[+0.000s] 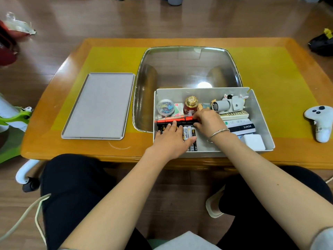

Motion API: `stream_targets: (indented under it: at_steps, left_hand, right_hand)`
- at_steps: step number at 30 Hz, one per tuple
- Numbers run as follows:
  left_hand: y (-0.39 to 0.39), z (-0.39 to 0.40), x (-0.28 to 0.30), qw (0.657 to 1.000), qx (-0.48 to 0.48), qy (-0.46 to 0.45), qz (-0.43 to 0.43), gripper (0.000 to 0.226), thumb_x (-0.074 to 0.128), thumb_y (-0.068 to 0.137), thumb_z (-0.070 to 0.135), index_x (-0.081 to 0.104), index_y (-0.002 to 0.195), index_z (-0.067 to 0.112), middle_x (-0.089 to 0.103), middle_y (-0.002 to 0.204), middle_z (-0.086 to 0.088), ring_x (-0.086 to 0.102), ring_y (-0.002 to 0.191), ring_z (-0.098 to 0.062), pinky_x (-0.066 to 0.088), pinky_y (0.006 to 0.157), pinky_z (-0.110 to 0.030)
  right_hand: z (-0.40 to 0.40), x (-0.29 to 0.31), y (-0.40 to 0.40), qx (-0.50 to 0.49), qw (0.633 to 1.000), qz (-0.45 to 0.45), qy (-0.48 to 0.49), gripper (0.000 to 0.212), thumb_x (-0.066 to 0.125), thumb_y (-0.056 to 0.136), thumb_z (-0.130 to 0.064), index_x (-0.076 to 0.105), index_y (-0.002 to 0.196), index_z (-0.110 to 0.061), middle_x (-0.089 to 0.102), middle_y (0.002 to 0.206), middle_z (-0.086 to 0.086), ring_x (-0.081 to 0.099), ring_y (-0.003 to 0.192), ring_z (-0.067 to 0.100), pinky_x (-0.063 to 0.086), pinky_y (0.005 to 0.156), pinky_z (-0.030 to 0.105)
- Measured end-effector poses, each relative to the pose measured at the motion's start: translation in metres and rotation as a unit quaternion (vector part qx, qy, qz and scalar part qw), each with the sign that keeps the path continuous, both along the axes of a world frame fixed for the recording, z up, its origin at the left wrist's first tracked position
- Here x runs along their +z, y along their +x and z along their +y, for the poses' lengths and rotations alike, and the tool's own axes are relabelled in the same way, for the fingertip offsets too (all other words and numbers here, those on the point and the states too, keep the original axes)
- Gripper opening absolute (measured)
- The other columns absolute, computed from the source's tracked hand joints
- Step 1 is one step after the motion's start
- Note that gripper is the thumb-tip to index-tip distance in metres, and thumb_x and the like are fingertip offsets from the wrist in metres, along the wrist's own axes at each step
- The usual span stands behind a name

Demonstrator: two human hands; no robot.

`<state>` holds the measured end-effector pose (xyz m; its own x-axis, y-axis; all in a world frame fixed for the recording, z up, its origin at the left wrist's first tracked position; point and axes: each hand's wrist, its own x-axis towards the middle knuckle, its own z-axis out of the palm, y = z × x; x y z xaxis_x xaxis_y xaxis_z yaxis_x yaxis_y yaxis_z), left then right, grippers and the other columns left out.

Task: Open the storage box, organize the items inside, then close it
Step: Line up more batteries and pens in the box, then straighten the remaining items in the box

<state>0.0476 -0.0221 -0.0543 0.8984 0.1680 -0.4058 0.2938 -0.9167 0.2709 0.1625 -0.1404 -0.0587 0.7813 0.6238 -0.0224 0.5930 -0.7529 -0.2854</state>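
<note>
The white storage box (259, 112) stands open near the table's front edge; its grey lid (98, 105) lies flat to the left. Both hands are inside the box's left half. My left hand (171, 139) lies palm down on a row of batteries (188, 134), its fingers spread. My right hand (207, 121) has its fingertips on the red and black pens (173, 120) that lie across the box. At the back sit a round tub of clips (165, 107), a gold-capped bottle (191, 105) and a small grey fan (228, 104). Flat boxes (239, 125) and a white charger (254, 142) fill the right.
The table (281, 69) has an orange rim, a yellow mat and a glass panel (187, 67) behind the box. A white game controller (319, 121) lies at the right edge. A green and white object stands off the table to the left.
</note>
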Motion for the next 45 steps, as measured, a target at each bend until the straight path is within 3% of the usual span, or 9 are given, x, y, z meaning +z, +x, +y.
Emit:
stream_targets:
  at_steps: [8,13,19,24,29,33,37,41,45]
  left_hand:
    - [0.003,-0.002,-0.002,0.999,0.025,0.013,0.028,0.089,0.019,0.087,0.076,0.010,0.154,0.017,-0.006,0.162,-0.003,-0.006,0.148,-0.026,0.009,0.116,-0.050]
    - [0.004,-0.004,0.002,0.998,0.035,0.045,0.018,0.088,0.022,0.087,0.076,0.013,0.153,0.018,0.006,0.161,-0.003,0.005,0.146,-0.032,0.013,0.115,-0.050]
    - [0.007,-0.008,0.001,0.995,0.071,0.055,0.033,0.085,0.024,0.089,0.074,0.009,0.154,0.022,-0.003,0.161,-0.008,-0.009,0.146,-0.037,0.003,0.117,-0.049]
    - [0.010,-0.008,0.001,0.996,0.066,0.052,0.039,0.081,0.026,0.091,0.069,0.007,0.154,0.022,-0.006,0.161,-0.009,-0.010,0.146,-0.037,0.003,0.117,-0.049]
    - [0.007,-0.008,0.002,0.998,0.049,0.028,-0.022,0.072,0.038,0.095,0.058,0.014,0.153,0.023,0.002,0.161,-0.007,0.002,0.146,-0.034,0.012,0.116,-0.052]
    - [0.017,-0.016,0.007,0.986,-0.001,-0.029,-0.162,0.058,0.053,0.095,0.038,0.033,0.145,0.019,0.038,0.147,-0.008,0.033,0.135,-0.026,0.034,0.109,-0.044]
    - [0.037,-0.034,0.009,0.984,-0.020,-0.099,-0.147,0.051,0.054,0.095,0.030,0.038,0.142,0.017,0.053,0.133,-0.008,0.048,0.123,-0.025,0.043,0.101,-0.043]
    - [0.052,-0.047,0.006,0.982,-0.036,-0.114,-0.146,0.051,0.055,0.095,0.030,0.037,0.141,0.015,0.055,0.130,-0.010,0.052,0.118,-0.027,0.046,0.096,-0.045]
    - [0.063,-0.051,0.005,0.969,-0.018,-0.139,-0.205,0.056,0.055,0.095,0.026,0.031,0.145,0.018,0.048,0.136,-0.011,0.045,0.125,-0.029,0.040,0.103,-0.045]
  right_hand:
    - [-0.022,0.016,-0.007,0.049,0.997,-0.002,0.064,0.015,0.066,0.085,-0.015,0.070,0.099,-0.010,0.066,0.097,0.007,0.060,0.091,0.023,0.046,0.083,0.032]
    - [-0.052,0.029,0.000,-0.016,0.992,-0.044,0.114,0.012,0.063,0.085,-0.014,0.072,0.094,-0.013,0.068,0.096,0.005,0.062,0.089,0.025,0.050,0.081,0.037]
    - [-0.092,0.039,0.014,-0.115,0.982,-0.095,0.112,0.013,0.062,0.083,-0.009,0.072,0.091,-0.012,0.069,0.095,0.010,0.062,0.088,0.031,0.048,0.078,0.037]
    - [-0.117,0.045,0.017,-0.110,0.986,-0.105,0.068,0.015,0.062,0.081,-0.009,0.071,0.093,-0.014,0.070,0.095,0.010,0.059,0.096,0.034,0.046,0.084,0.046]
    - [-0.125,0.043,0.017,-0.057,0.996,-0.061,-0.018,0.025,0.060,0.082,-0.012,0.067,0.104,-0.021,0.066,0.111,0.002,0.053,0.112,0.027,0.036,0.087,0.038]
    - [-0.119,0.041,0.015,-0.038,0.995,-0.051,-0.079,0.029,0.061,0.082,-0.022,0.064,0.110,-0.028,0.062,0.116,-0.003,0.047,0.119,0.021,0.032,0.084,0.034]
    - [-0.117,0.037,0.014,-0.038,0.992,-0.033,-0.117,0.029,0.059,0.080,-0.028,0.062,0.109,-0.033,0.061,0.114,-0.005,0.046,0.115,0.021,0.025,0.078,0.033]
    - [-0.116,0.032,0.018,-0.054,0.993,-0.056,-0.086,0.033,0.059,0.082,-0.024,0.060,0.114,-0.029,0.058,0.119,-0.003,0.046,0.117,0.022,0.026,0.080,0.033]
    - [-0.105,0.037,0.032,-0.095,0.990,-0.105,-0.011,0.048,0.058,0.081,-0.011,0.050,0.127,-0.018,0.051,0.128,0.007,0.044,0.116,0.028,0.034,0.094,0.037]
